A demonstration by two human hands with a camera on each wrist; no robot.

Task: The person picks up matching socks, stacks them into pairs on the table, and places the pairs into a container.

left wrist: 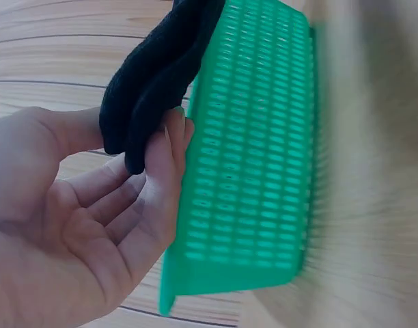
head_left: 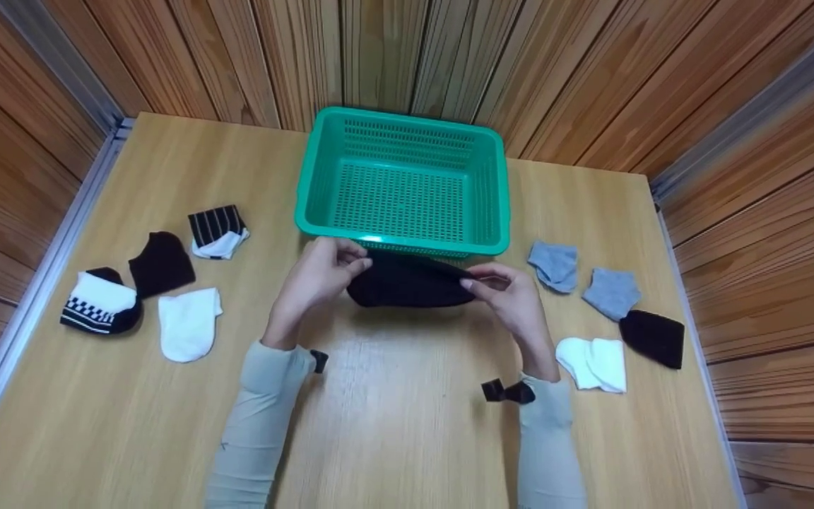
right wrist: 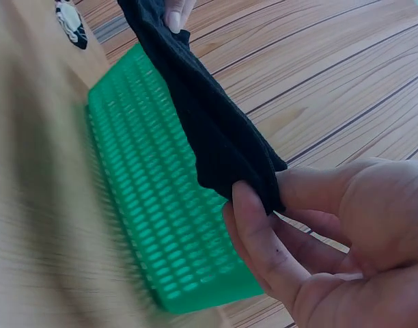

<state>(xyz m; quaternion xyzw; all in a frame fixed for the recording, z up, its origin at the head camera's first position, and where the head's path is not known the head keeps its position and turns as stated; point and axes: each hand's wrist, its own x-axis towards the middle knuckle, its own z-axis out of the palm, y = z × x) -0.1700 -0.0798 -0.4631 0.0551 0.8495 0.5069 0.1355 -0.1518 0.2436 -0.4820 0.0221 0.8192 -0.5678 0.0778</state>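
A black sock (head_left: 410, 281) is stretched sideways between both hands, just in front of the green basket (head_left: 401, 244). My left hand (head_left: 319, 274) pinches one end between thumb and fingers; in the left wrist view that end of the sock (left wrist: 151, 82) shows two folded layers. At the other end my right hand (head_left: 509, 293) pinches the fabric. The right wrist view shows the sock (right wrist: 209, 123) running from the right thumb and fingers up to the left fingertips.
Left on the table lie a striped sock (head_left: 217, 230), a black sock (head_left: 162, 264), a checkered sock (head_left: 99, 304) and a white sock (head_left: 188, 325). Right lie grey socks (head_left: 554, 266), another black sock (head_left: 653, 339) and a white sock (head_left: 594, 364). Wooden panel walls (head_left: 379, 56) surround the table.
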